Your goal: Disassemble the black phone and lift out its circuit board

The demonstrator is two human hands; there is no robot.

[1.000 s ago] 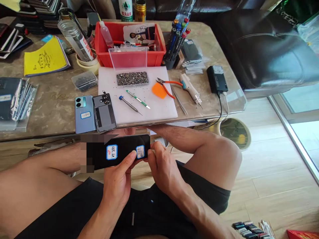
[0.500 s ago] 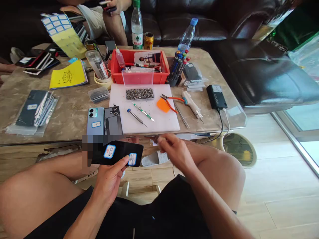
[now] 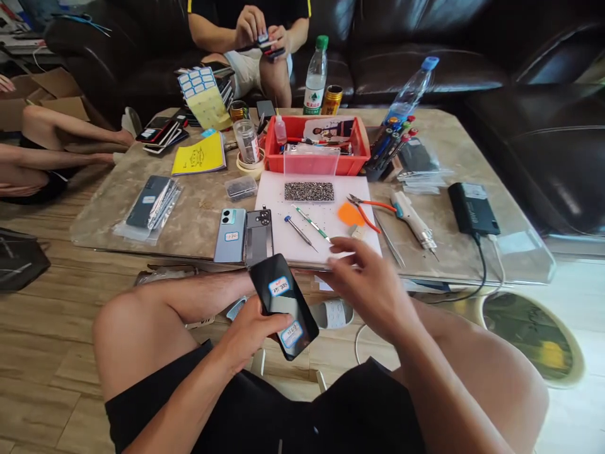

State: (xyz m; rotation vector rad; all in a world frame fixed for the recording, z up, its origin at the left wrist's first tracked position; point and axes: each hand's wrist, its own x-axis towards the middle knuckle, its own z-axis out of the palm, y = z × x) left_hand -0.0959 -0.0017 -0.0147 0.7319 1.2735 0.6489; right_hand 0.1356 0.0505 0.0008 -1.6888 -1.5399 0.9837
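My left hand [image 3: 253, 331] has its grip clenched around a phone [image 3: 283, 306], a flat, glossy black slab with rounded corners, held tilted over my lap just below the near edge of the desk [image 3: 142, 183]. Two small white stickers with blue borders sit on its dark glass. My right hand [image 3: 371, 284] is released and grasps nothing, its fingers spread loosely above the desk's near edge, at the front of a smooth white mat [image 3: 331, 236]. On the mat lie two thin metal screwdrivers [image 3: 305, 228], an orange plastic pick [image 3: 350, 214] and a rectangular patch of tiny dark screws [image 3: 309, 191]. Orange-handled cutters [image 3: 371, 211] and a grey electric driver [image 3: 414, 222] rest just to the right, with a black box [image 3: 473, 209] and its cable farther right. To the left of the mat, a pale blue phone back [image 3: 230, 234] lies beside an opened grey chassis [image 3: 259, 236]. A red plastic bin [image 3: 316, 145] stands behind the mat, near a yellow booklet [image 3: 198, 154] and clear bagged parts [image 3: 151, 205]. The desk has a mottled, stone-like beige top. Across it, another person's hands [image 3: 262, 28] hold a small device before a dark leather sofa [image 3: 425, 44].
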